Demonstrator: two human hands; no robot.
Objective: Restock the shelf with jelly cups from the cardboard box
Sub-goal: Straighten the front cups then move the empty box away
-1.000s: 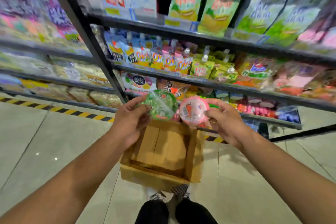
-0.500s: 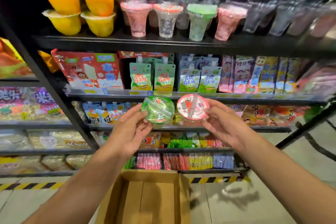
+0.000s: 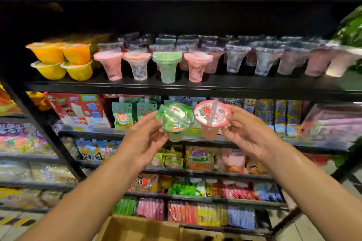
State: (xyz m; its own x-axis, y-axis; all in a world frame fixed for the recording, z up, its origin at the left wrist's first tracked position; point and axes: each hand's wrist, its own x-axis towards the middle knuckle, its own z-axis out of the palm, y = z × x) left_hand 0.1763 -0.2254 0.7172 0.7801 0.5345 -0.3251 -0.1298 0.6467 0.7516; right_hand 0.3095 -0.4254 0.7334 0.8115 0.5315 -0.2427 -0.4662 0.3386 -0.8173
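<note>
- at the bottom centre of the frame, the cardboard box [image 3: 137, 229] sits open below the arms.
- mid-frame, the left hand [image 3: 145, 139] grips a green jelly cup [image 3: 175, 119] and the right hand [image 3: 244, 133] a pink jelly cup [image 3: 212, 117], lids toward the camera, side by side.
- above them, the jelly shelf [image 3: 195, 86] holds cups in rows.
- the step appears to be carrying; next, each cup likely needs lifting and setting upright beside its colour.
</note>
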